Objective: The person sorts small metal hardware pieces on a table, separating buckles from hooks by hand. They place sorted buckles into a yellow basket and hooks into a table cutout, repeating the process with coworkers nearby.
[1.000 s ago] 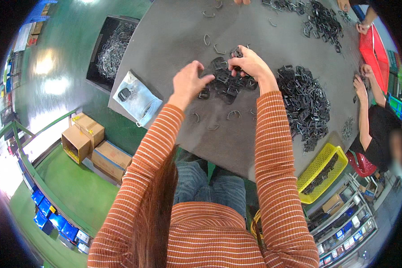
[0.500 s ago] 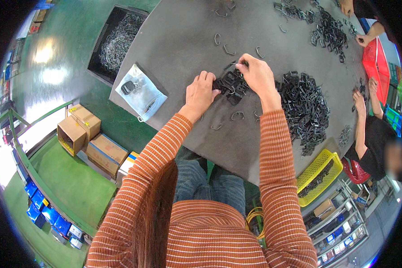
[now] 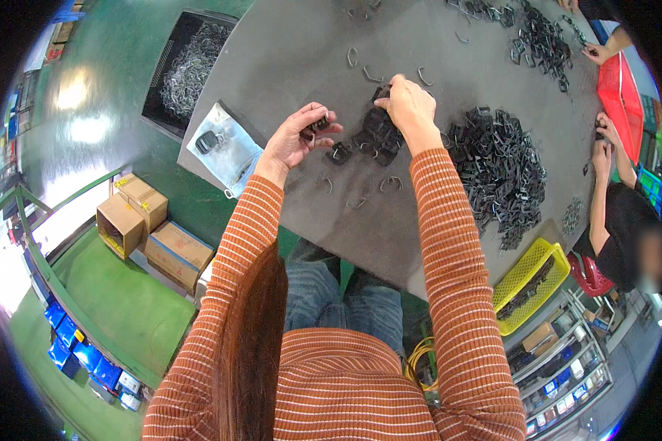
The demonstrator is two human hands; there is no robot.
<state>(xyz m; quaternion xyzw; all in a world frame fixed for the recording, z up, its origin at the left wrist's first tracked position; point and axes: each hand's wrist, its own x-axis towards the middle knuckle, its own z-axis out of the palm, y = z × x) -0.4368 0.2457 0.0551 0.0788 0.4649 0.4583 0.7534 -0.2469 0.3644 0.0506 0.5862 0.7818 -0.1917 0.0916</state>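
My left hand (image 3: 290, 142) is raised off the grey table with its palm turned partly up. Its curled fingers hold a small black buckle piece (image 3: 317, 126). To the right, my right hand (image 3: 410, 109) pinches a black part at the far end of a small heap of black buckle pieces (image 3: 379, 136); the fingers hide most of it. One loose black piece (image 3: 338, 153) lies between the hands. Bent metal wire loops (image 3: 373, 74) are scattered beyond the heap, and a few more wire loops (image 3: 390, 183) lie on its near side.
A large pile of black pieces (image 3: 496, 165) covers the table on the right. A pale blue pouch (image 3: 224, 158) lies at the left edge, near a black crate of metal loops (image 3: 154, 103). A yellow basket (image 3: 548, 253) stands at the right; co-workers' hands (image 3: 603, 143) work farther off.
My left hand has left the heap, moving left and turning palm up with a black piece in it. My right hand has shifted slightly and now reaches down on the heap.
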